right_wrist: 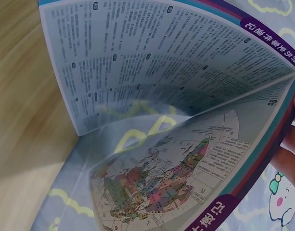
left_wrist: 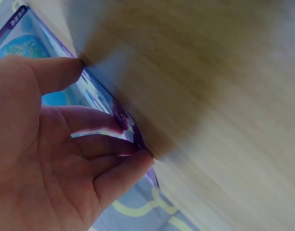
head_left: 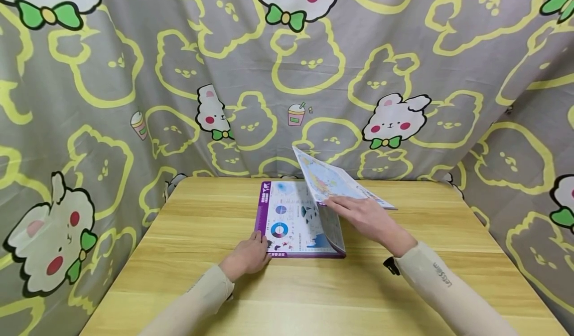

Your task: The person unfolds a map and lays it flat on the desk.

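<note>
A folded map sheet (head_left: 293,226) with purple borders, charts and printed text lies on the wooden table, partly unfolded. One upper panel (head_left: 332,179), printed with a coloured map, is raised and slants up to the left. My right hand (head_left: 365,219) holds this panel by its near edge; in the right wrist view its fingers (right_wrist: 288,161) show at the outer edge, and two printed inner faces spread apart. My left hand (head_left: 248,255) rests at the lower left corner of the sheet. In the left wrist view, the thumb and fingertips (left_wrist: 142,156) touch the sheet's edge.
The wooden table (head_left: 179,226) extends around the sheet on both sides and in front. Behind it hangs a grey curtain (head_left: 251,67) with yellow outlines and white rabbit figures, close to the table's far edge. A black strap (head_left: 391,265) shows at the right sleeve.
</note>
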Demonstrator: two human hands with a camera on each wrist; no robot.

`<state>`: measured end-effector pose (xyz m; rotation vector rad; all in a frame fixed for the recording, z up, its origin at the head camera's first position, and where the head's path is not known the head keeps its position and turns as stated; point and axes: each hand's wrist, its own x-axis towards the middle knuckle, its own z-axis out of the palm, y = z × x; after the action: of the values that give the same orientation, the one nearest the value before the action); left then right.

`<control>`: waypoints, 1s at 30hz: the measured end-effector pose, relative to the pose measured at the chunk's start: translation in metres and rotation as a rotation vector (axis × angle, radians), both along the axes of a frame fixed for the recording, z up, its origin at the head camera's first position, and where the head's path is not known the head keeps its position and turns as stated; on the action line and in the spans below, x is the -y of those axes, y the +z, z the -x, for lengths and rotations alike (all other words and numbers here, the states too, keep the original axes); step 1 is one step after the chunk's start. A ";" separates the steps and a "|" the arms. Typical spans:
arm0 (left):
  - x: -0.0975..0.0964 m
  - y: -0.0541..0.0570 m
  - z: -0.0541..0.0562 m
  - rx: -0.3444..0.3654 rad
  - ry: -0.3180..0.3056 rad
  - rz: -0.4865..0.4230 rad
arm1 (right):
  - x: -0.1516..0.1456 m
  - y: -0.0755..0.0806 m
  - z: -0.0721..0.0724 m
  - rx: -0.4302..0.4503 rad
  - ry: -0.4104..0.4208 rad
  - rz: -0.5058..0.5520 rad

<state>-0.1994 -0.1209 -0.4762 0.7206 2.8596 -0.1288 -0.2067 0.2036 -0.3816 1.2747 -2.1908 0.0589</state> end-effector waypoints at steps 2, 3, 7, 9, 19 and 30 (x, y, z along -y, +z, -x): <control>0.002 -0.001 0.000 -0.002 -0.003 -0.001 | -0.001 0.000 0.000 -0.015 0.012 0.014; 0.003 -0.001 0.000 -0.004 -0.005 -0.001 | -0.002 0.000 0.000 -0.025 0.015 0.021; 0.005 -0.001 0.001 -0.007 -0.001 -0.005 | -0.004 0.000 0.000 -0.055 0.025 0.050; 0.006 0.000 0.001 -0.002 0.006 -0.010 | -0.006 0.000 0.000 -0.055 0.024 0.058; 0.012 0.001 0.002 0.022 0.027 -0.024 | -0.019 0.001 -0.002 -0.057 0.048 0.105; 0.020 -0.001 0.002 0.045 0.031 -0.033 | -0.029 -0.001 -0.006 -0.070 0.011 0.130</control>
<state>-0.2018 -0.1409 -0.4770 0.6762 2.8353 -0.0602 -0.2006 0.2325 -0.3826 1.1986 -2.0852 0.1557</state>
